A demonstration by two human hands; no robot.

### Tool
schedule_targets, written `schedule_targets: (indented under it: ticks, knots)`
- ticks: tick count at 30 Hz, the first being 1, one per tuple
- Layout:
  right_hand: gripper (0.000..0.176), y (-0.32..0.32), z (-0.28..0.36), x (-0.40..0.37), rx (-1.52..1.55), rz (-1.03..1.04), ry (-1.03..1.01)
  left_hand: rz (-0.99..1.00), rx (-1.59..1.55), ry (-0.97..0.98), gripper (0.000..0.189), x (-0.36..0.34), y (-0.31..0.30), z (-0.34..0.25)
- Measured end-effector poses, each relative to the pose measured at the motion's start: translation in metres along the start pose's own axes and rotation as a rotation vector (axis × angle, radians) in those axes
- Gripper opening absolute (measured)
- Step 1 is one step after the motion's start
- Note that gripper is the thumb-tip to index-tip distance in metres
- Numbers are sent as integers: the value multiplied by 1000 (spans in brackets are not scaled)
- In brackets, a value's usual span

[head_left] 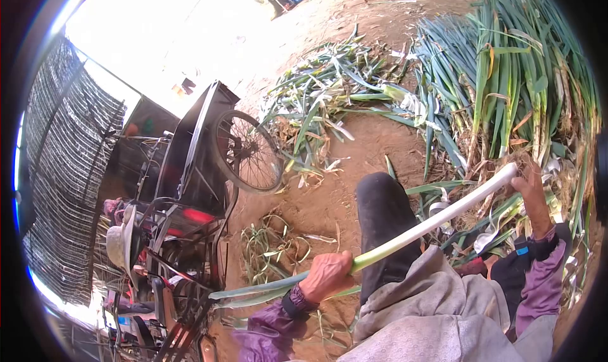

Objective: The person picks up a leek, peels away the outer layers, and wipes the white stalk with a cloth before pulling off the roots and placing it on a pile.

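A long leek (443, 218) lies slanted across my lap, its white stem up to the right and its green leaves trailing down to the left. My left hand (326, 278) is closed around the green part, where the leaves begin. At the white root end, my right hand (532, 188) has its fingers closed, with stringy roots about them. My bent knee in dark trousers (383, 213) is under the stem, and a grey cloth (437, 299) covers my lap.
A big stack of leeks (506, 77) stands at the upper right. Stripped leaves (316, 99) lie heaped on the bare soil (380, 137) ahead. To the left is a cart with a spoked wheel (247, 152), with a pale hat (123, 245) on it, beside a slatted screen (69, 166).
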State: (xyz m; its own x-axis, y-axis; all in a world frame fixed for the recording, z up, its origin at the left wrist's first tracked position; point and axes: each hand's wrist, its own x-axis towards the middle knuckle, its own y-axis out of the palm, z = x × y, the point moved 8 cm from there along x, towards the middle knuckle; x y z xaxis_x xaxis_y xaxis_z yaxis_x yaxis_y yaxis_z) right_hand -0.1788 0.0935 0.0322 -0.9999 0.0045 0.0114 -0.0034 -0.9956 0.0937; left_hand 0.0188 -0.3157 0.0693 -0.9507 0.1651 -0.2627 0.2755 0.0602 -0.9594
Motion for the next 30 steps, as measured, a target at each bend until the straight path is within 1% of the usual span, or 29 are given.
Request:
schedule_targets:
  ticks: [1, 2, 5, 8, 11, 14, 17, 20, 23, 26, 30]
  knots:
    - [75, 0, -3, 1, -24, 17, 13, 7, 7, -5, 24, 0, 2, 1]
    - [74, 3, 0, -1, -19, -28, -23, 10, 12, -2, 25, 0, 3, 0]
    - [72, 1, -4, 6, -134, 26, 9, 15, 24, 0, 26, 1, 5, 0]
    - [71, -2, -9, 4, -29, -9, -34, 14, 4, 5, 26, 2, 6, 0]
    - [70, -3, -14, 6, 10, 39, -20, 15, -30, 28, 24, 2, 1, -4]
    - [70, -8, -20, 7, 40, 39, -30, 34, -60, 45, 23, 3, 3, -4]
    - [66, 0, -3, -3, 24, -66, -74, 55, -68, 45, 23, 3, 4, -4]
    - [73, -10, -25, 7, -25, 4, -3, 77, -71, 42, 23, 4, 4, -4]
    - [74, -6, -16, 2, -37, -3, -52, 84, -81, 64, 22, 4, 4, -3]
    - [71, -7, -18, 2, -48, 5, -127, 116, -111, 80, 21, 5, 5, -3]
    - [60, 1, -4, -2, -187, 32, -175, 131, -164, 109, 21, 4, 9, -5]
